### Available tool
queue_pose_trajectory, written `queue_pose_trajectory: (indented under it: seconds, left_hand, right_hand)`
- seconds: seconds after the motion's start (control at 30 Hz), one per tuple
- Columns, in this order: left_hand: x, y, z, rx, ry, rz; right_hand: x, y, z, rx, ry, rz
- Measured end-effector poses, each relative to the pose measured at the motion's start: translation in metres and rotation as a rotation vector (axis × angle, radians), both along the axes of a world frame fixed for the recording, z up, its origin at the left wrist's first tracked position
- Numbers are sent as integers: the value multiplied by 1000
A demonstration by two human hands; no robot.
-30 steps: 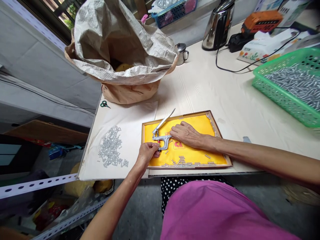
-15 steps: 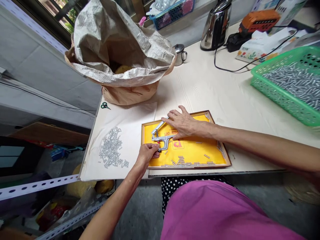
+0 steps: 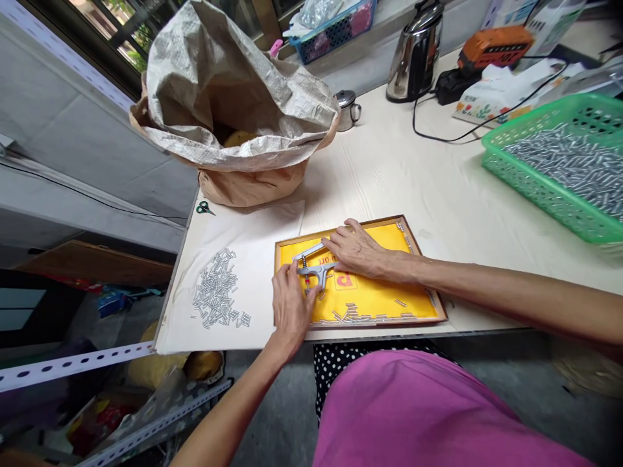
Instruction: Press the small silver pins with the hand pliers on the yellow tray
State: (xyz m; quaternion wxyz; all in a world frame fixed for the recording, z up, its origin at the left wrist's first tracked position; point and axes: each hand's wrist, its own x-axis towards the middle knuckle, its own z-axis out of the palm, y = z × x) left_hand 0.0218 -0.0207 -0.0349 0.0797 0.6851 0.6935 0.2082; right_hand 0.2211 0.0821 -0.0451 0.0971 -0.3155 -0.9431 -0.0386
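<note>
A pale, faintly wood-grained tabletop spreads beneath both hands and well out beyond the right hand, in soft, even light. Far ahead and to the left of the left hand, a dark-framed window shows bright daylight and green leaves above a grey wall with faint panel lines. Lower down on that hand's left are a brown board and white perforated metal rails, while a dull grey floor lies on its near side, below the table edge.

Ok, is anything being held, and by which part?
The gray pliers: the right hand grips their handles; the left hand is at the opposite end, its hold unclear.
</note>
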Motion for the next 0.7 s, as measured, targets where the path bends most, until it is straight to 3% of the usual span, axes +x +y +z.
queue_pose_trajectory:
  seconds: [0.1, 0.17, 0.27, 0.43, 0.57, 0.7]
  left_hand:
    - [9, 17, 3, 45, 225, -279]
    - [15, 31, 6, 2, 281, -366]
    - [24, 46, 11, -84, 378, -366]
    - [31, 47, 19, -185, 525, -337]
    - [29, 44, 19, -237, 513, -317]
    - [25, 43, 12, -241, 472, -326]
  right_hand:
    - [1, -7, 4, 30, 23, 17]
    - [2, -11, 5, 49, 36, 12]
    - [2, -14, 0, 65, 28, -50]
    - [-1, -13, -21, 46, 30, -92]
    - [-3, -10, -35, -35, 63, 12]
    - [-2, -11, -36, -128, 72, 79]
